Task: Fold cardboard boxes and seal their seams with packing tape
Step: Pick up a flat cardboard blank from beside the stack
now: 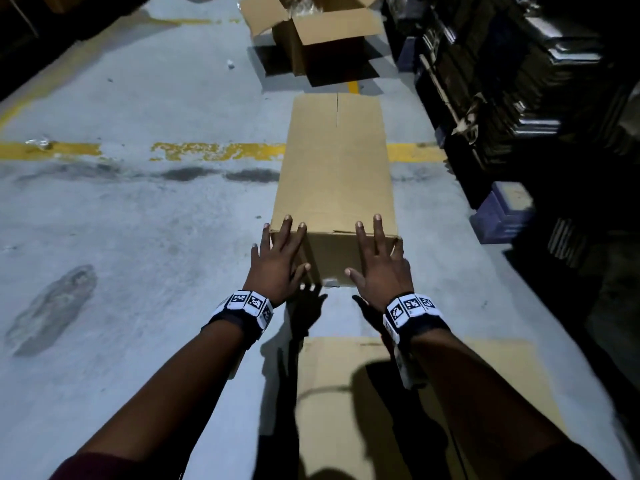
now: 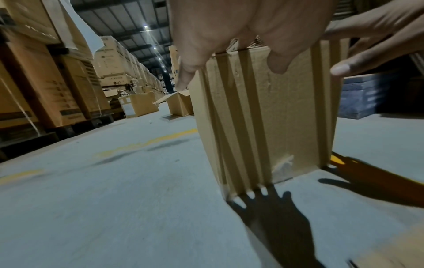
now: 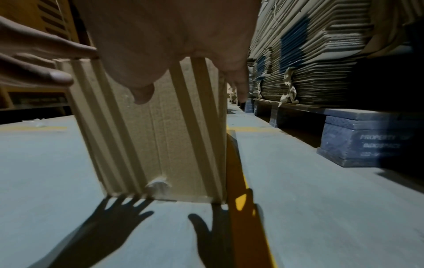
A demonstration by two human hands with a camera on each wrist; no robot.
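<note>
We've got both hands on the near end of the long cardboard box [image 1: 334,174] lying on the concrete floor [image 1: 138,237] – left hand [image 1: 277,261] at its left corner, right hand [image 1: 379,265] at its right, fingers straight and spread, gripping nothing, tips lapping onto the top face. Flat palms look meant to steady or shove the box, not lift it. The box runs away from our hands; its far-end flaps show a slit, prob. unsealed. No tape roll in view. Beyond it stands an open box [image 1: 322,39]; under our wrists lies a flattened cardboard sheet [image 1: 346,393] – likely next in line. Off our right hand, stacked flat cartons [image 3: 321,54] sit on pallets.
</note>
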